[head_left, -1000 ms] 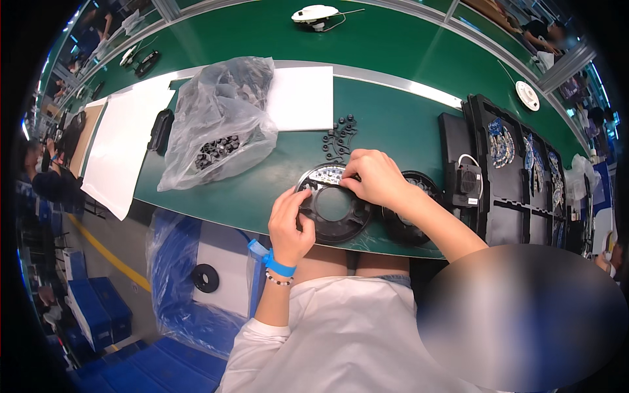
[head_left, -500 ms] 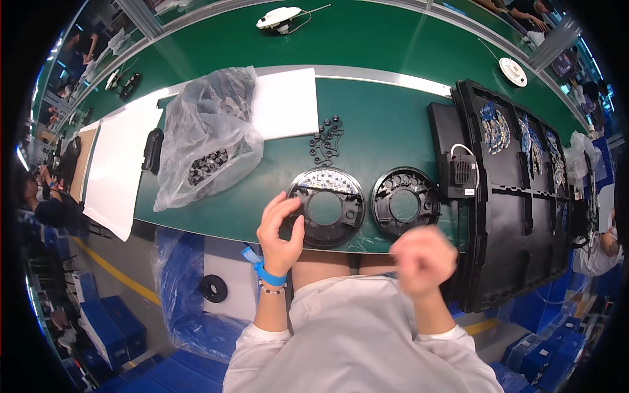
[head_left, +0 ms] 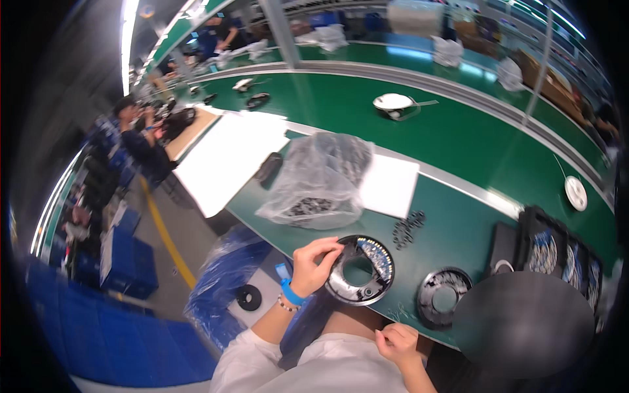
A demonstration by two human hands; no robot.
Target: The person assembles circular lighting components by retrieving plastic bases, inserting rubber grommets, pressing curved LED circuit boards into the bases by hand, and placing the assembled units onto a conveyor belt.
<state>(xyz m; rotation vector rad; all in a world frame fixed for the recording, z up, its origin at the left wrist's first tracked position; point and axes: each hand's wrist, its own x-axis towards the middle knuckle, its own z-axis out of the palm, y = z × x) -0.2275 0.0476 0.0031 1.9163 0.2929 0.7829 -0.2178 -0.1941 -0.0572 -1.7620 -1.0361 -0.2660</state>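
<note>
Between thumb and fingers, my left hand (head_left: 314, 265) grips the left rim of a round black plastic housing (head_left: 341, 288). This housing has a wide central hole, and a curved circuit board (head_left: 378, 257) sits along its upper right side. It is tilted at the table's front edge. My right hand (head_left: 398, 342) hovers near my lap, below the table edge, with its fingers curled closed; whether anything is inside them is hidden. A second round black housing (head_left: 429, 304), without a visible board, lies on the green table (head_left: 452, 239) to the right.
Small black parts (head_left: 407, 229) lie behind the housings. A clear plastic bag (head_left: 321, 187) of black pieces stands beside a white sheet (head_left: 391, 187). Circuit boards (head_left: 542, 252) fill a black tray at right. A blurred dark disc (head_left: 524, 324) hides the lower right. A person (head_left: 141, 134) works far left.
My view has swung left. My left hand has taken hold of the housing with the board and tilted it. My right hand has dropped toward my lap.
</note>
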